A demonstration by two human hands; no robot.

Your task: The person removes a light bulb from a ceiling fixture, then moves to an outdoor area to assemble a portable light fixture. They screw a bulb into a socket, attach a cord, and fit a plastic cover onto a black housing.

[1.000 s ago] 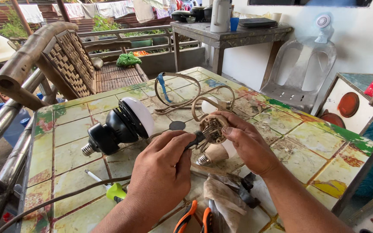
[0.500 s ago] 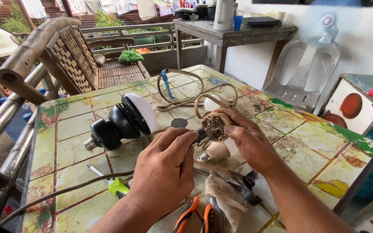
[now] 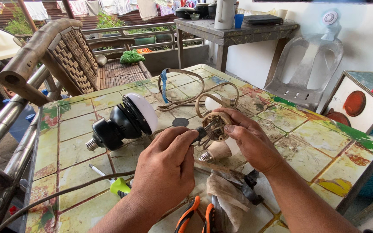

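My right hand [image 3: 249, 140] holds a round beige lamp socket [image 3: 216, 125] with metal contacts, lifted just above the tiled table [image 3: 307, 142]. My left hand [image 3: 167, 166] grips a small dark tool [image 3: 200, 134] whose tip sits against the socket's contacts. A beige cord [image 3: 186, 92] runs from the socket in loops toward the table's far side. Under my hands lies a small bulb [image 3: 214, 152] with a screw base.
A large black-and-white bulb lamp [image 3: 124, 121] lies at left. A green-handled screwdriver [image 3: 117, 185], orange-handled pliers [image 3: 195, 215], a rag [image 3: 221, 192] and a dark cable [image 3: 52, 196] lie at the near edge. A wooden bench [image 3: 70, 60] and a plastic chair [image 3: 307, 64] stand beyond.
My hands have stayed together on the socket, with only small shifts of the tool tip. The view has drifted slightly.
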